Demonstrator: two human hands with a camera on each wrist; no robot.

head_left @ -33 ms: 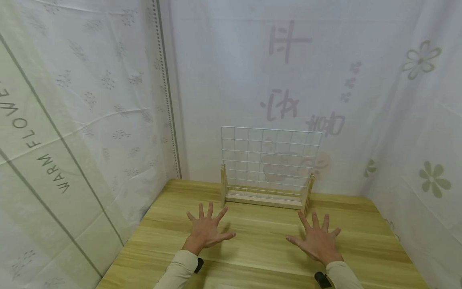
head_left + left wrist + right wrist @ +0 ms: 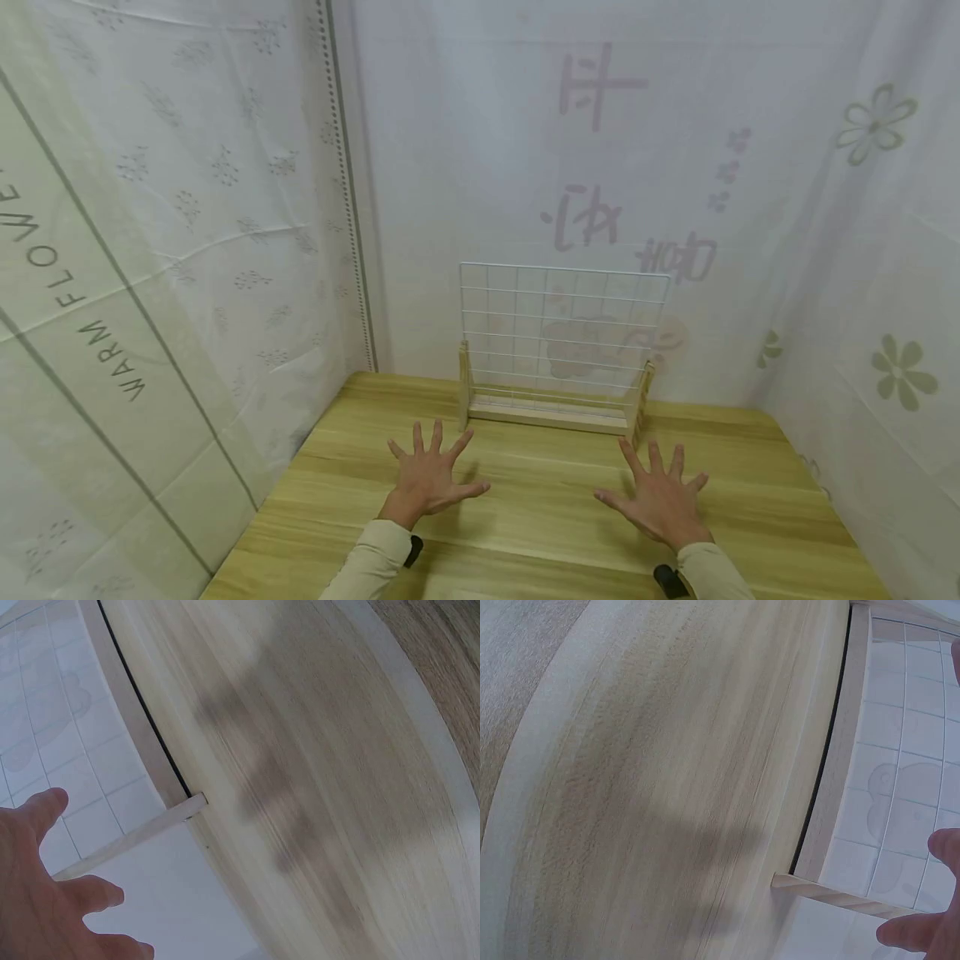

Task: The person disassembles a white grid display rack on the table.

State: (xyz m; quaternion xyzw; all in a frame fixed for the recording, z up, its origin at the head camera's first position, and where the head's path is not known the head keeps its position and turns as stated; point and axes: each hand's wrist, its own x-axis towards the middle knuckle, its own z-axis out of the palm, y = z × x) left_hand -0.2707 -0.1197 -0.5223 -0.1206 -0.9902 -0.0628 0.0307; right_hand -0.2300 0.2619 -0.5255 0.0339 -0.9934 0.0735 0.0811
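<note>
A white wire grid rack [image 2: 562, 333] stands upright toward the back of the table, held in a light wooden base with a post at each side. My left hand [image 2: 427, 479] is in front of the rack's left end, fingers spread and holding nothing. In front of the right end is my right hand [image 2: 662, 500], its fingers likewise spread with nothing in them. The left wrist view shows some left fingers [image 2: 90, 892] and shadows on the wood. At the right edge of the right wrist view, parts of the right fingers [image 2: 911, 931] appear near the rack's base.
The wood-grain table [image 2: 525, 517] has rounded back corners. A printed curtain [image 2: 225, 208] hangs along the left, and pale cloth [image 2: 465, 167] with faint writing hangs behind the rack. Flower-patterned cloth [image 2: 847, 275] covers the right side. Each wrist carries a dark strap.
</note>
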